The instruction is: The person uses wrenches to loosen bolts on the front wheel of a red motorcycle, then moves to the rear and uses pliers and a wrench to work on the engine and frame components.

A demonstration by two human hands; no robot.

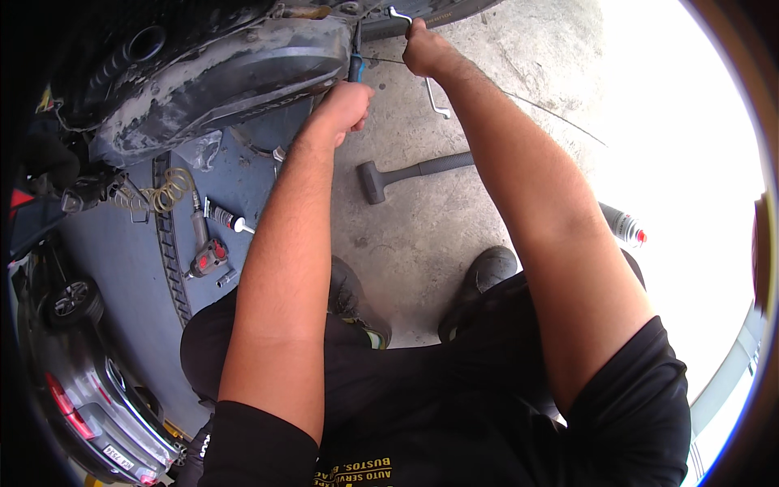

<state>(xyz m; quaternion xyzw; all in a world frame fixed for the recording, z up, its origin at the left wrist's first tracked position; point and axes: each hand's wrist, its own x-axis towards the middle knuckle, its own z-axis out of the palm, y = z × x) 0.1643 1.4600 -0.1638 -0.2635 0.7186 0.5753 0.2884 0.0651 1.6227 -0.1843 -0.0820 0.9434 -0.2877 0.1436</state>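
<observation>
The curved silver wrench sits across the right hand, fist closed around its middle, one end beside the tire. The left hand, well apart from the right, grips a blue-handled tool whose shaft points up along the end of the black casing; contact there is unclear. Below, a mallet lies on the concrete floor. Farther left lies an impact driver.

Bare grey concrete floor, crossed by a thin dark crack, fills the centre, meeting blue-grey floor with a slotted dark strip at left, while white glare washes out the right.
</observation>
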